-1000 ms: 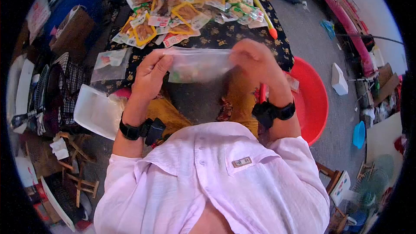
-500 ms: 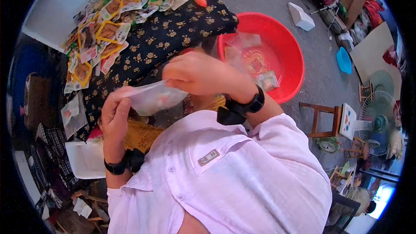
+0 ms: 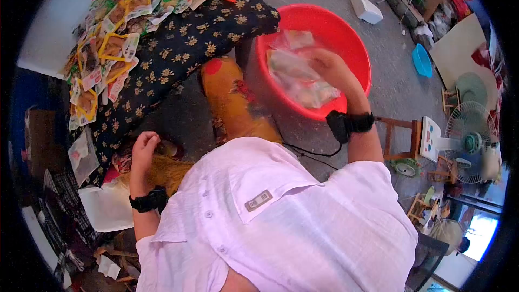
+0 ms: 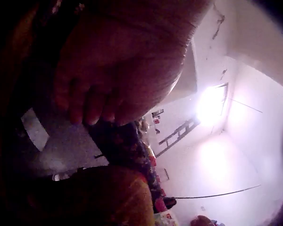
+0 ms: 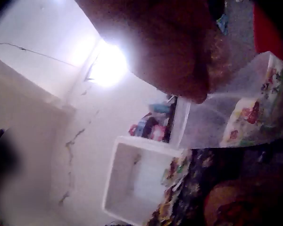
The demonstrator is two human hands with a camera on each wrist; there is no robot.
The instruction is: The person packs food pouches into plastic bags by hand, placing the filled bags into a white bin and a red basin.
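My right hand (image 3: 334,70) reaches over the red basin (image 3: 354,32) and pinches a clear zip-top plastic bag (image 3: 287,64) by its edge. Small packets with red and green print show through the plastic in the right wrist view, low in the bag (image 5: 254,117). Beneath it, other filled clear bags (image 3: 319,94) lie in the basin. My left hand (image 3: 144,151) hangs above my left thigh. Its fingers are loosely curled with nothing between them, as the left wrist view also shows.
A table with a dark flowered cloth (image 3: 205,38) stands in front, heaped with snack packets (image 3: 116,46) beside a white foam box (image 3: 43,43). A clear bag (image 3: 82,154) lies at its near left corner. A white foam tray (image 3: 105,205) sits left of my leg.
Both hands held the bag earlier; the left has let go and dropped back. My right hand has carried the bag rightward over the basin. The head view has turned right.
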